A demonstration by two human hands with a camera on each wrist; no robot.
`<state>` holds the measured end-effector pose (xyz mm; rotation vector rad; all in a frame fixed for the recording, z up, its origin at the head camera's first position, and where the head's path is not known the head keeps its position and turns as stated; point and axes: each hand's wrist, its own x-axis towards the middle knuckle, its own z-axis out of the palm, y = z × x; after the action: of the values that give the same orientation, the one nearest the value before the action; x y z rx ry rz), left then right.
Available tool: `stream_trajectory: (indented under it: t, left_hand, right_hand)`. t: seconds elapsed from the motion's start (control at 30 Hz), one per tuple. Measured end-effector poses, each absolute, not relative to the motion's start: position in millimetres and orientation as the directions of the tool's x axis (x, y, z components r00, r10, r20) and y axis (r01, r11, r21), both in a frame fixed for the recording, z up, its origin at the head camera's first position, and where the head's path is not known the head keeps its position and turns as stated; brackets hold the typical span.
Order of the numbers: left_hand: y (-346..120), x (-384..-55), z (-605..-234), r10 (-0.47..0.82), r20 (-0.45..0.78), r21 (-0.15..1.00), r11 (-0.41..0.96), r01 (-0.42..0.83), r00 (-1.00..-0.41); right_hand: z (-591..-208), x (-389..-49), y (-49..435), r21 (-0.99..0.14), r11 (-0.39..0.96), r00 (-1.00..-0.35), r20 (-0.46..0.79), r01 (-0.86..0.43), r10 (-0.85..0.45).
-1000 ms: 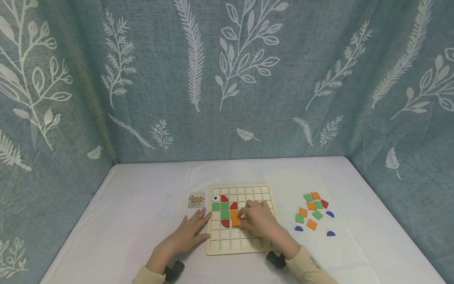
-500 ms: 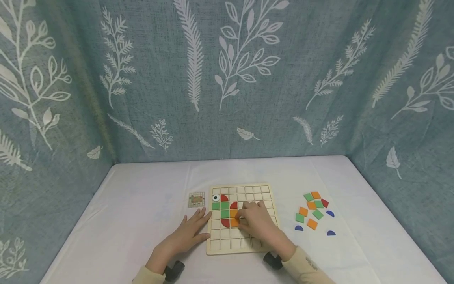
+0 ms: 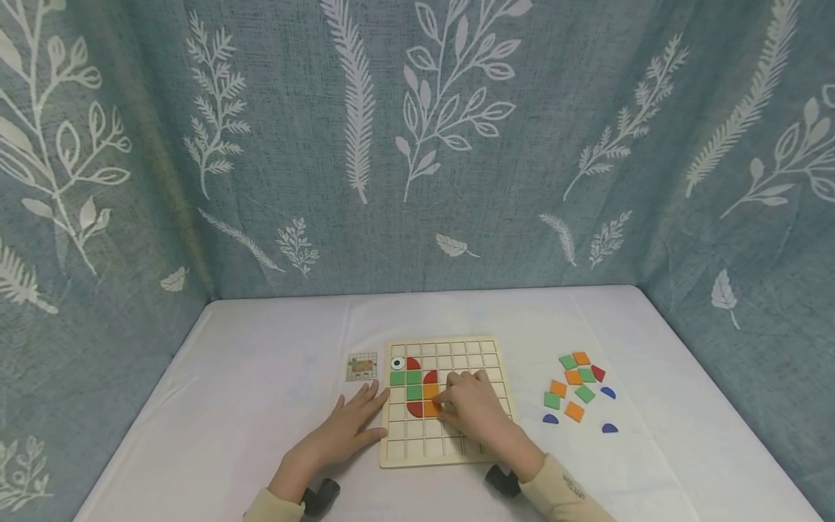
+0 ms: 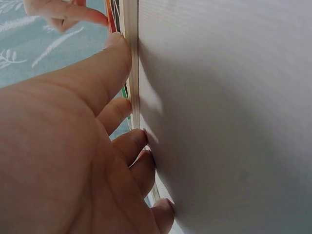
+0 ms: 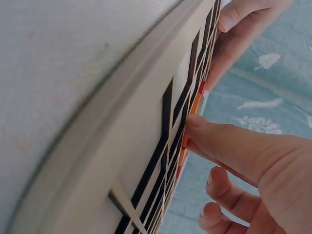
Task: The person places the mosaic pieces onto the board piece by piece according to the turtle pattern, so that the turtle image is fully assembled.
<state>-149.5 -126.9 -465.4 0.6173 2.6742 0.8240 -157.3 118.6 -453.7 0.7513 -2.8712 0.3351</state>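
A wooden grid board (image 3: 424, 455) lies on the table. My right hand (image 3: 479, 407) is over it, thumb and index finger pinching an orange square tile (image 3: 429, 411) that sits in a cell beside a red quarter-circle tile (image 3: 414, 410). In the right wrist view the thumb (image 5: 219, 136) touches that tile's edge, and the other fingers curl below. My left hand (image 3: 343, 430) lies flat with fingers spread, thumb and index finger touching the board's left edge. Above the pinched tile sit another orange square (image 3: 430, 391), a red quarter-circle (image 3: 430, 378), green squares (image 3: 414, 393) and a round eye tile (image 3: 397, 364).
A small picture card (image 3: 362, 367) lies left of the board. To the right, loose green squares (image 3: 584, 394), orange squares (image 3: 574, 412), a red tile (image 3: 597, 374) and blue half-circles (image 3: 609, 428) are scattered on the white cloth (image 3: 261, 362). A patterned curtain (image 3: 326, 145) hangs behind.
The orange square tile has shifted slightly left and up into its cell, with my right hand moving along. Over the last half second little differs. My left hand stays put.
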Motion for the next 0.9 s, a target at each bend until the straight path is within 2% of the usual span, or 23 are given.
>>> stream_trajectory:
  t: [0.4,0.9]
  left_hand:
    - [-126.5,-150.5,-466.5,0.476,-0.121,0.585,0.743,0.325,-0.871]
    - [-126.2,-150.3,-466.2,0.478,-0.126,0.598,0.736,0.318,-0.87]
  right_hand:
    - [-454.1,-160.4,127.7,-0.24,0.833,-0.864,0.213,-0.499,-0.456]
    - [-452.7,-160.1,157.3,-0.249,0.855,-0.885,0.225,-0.456,-0.407]
